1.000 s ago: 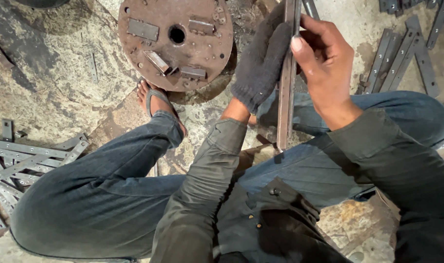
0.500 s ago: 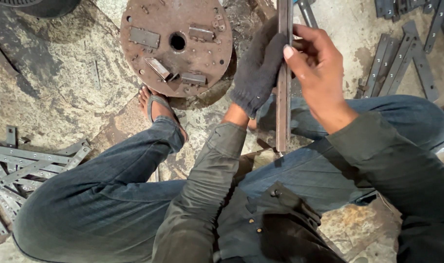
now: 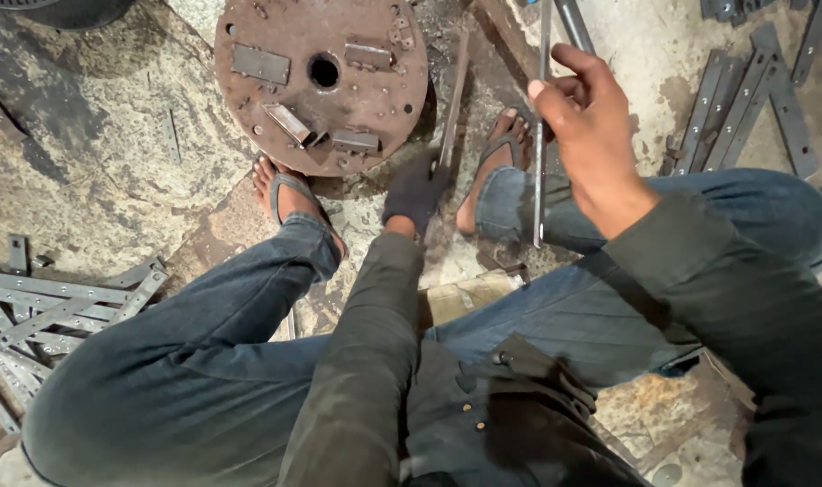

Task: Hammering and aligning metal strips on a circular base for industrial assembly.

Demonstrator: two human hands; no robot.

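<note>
Both hands are out over the floor between the knees. The right hand (image 3: 591, 135), bare, is raised with wrist bent, fingers and thumb pinched around a thin flat metal strip (image 3: 541, 135) held upright, edge-on, its lower end hanging by the right knee. The gloved left hand (image 3: 415, 191) reaches down lower, forearm straight, fingers closed on a second rusty bar (image 3: 453, 99) that slants toward the far side, just right of the round rusty metal disc (image 3: 321, 81) lying on the floor.
</note>
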